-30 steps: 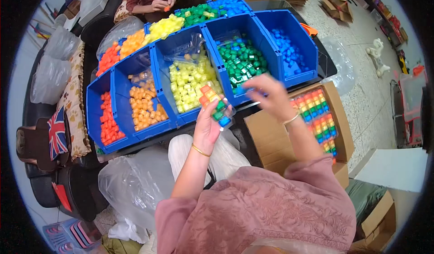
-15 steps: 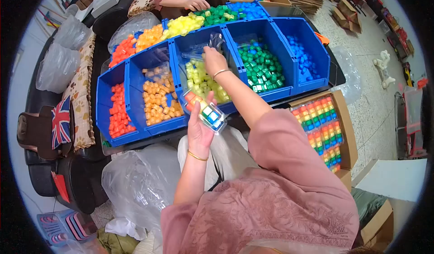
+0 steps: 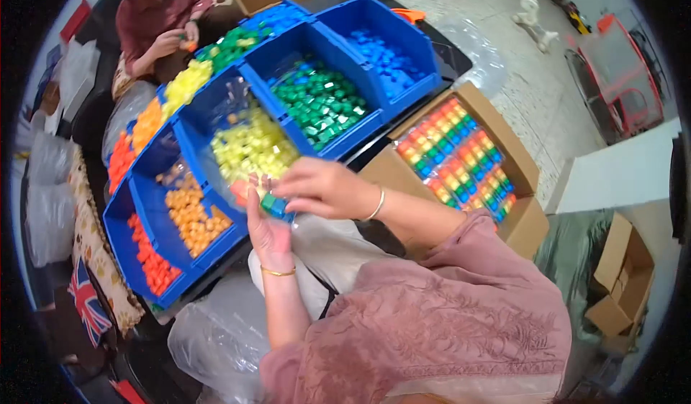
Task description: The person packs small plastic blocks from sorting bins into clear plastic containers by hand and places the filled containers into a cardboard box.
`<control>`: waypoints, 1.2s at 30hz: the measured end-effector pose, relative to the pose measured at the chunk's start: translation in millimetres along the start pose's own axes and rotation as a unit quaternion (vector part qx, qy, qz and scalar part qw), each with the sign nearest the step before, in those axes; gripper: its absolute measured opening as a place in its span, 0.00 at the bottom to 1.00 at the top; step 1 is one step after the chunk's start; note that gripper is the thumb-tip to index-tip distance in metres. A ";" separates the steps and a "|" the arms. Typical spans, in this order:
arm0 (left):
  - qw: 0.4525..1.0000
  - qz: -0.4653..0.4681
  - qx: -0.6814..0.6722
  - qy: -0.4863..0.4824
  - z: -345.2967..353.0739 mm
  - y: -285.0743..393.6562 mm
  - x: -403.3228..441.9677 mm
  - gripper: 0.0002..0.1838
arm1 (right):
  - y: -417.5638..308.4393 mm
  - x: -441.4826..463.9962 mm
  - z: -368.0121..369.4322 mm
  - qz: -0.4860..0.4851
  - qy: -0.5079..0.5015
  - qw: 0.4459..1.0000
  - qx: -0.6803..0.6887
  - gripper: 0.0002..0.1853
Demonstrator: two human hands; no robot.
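A small clear plastic pack of coloured cubes [image 3: 273, 204] lies in my left hand [image 3: 271, 235], with the thumb up along its side. Orange, green and blue cubes show in it. Over the pack, my right hand [image 3: 325, 187] has its fingers bent down against the top and the blue end; they are slightly blurred. Whether a clear cover is under those fingers I cannot tell. Just beyond both hands is the bin of yellow cubes [image 3: 252, 145]. Green cubes [image 3: 320, 105] fill the bin to its right, and orange cubes [image 3: 193, 217] the one to its left.
Blue cubes [image 3: 389, 58] and red-orange cubes [image 3: 152, 260] occupy the end bins. At my right stands a cardboard box [image 3: 522, 156] holding rows of filled rainbow packs [image 3: 461, 159]. Across the bins sits another person [image 3: 162, 23], hands together. A plastic bag [image 3: 216, 343] lies by my left side.
My right hand has come back from the yellow bin, where it held something clear, to the pack in my left hand. The view has turned to the right.
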State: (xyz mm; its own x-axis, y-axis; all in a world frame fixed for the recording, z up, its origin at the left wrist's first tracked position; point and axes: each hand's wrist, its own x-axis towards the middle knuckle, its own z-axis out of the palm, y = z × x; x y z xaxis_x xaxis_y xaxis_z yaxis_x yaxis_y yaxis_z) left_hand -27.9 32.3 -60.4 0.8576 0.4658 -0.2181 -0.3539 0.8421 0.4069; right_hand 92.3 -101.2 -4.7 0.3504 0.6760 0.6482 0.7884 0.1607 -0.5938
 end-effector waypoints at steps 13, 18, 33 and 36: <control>0.997 -0.058 -0.051 0.026 9.4 -33.7 -7.4 0.24 | 258.8 -24.3 -173.0 0.474 -0.121 0.689 -0.535 0.11; 0.994 -0.092 -0.050 0.039 6.3 -45.1 -2.0 0.21 | 174.6 -19.5 -161.2 0.322 0.092 0.926 -0.172 0.09; 0.996 -0.083 -0.015 0.038 7.1 -44.4 0.1 0.22 | 117.1 2.9 -24.4 0.253 -0.057 0.956 -0.140 0.07; 0.997 -0.074 0.001 0.033 2.6 -41.5 -2.5 0.22 | 169.6 4.9 2.2 0.339 -0.083 0.911 -0.221 0.13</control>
State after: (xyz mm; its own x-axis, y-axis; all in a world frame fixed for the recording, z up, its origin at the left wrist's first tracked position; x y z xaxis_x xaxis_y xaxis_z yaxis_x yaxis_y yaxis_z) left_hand -14.4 -4.5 -74.4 0.8744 0.3528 -0.3330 -0.2245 0.9028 0.3669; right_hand 226.6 -69.0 -103.2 0.7801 0.6172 0.1023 0.5590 -0.6141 -0.5572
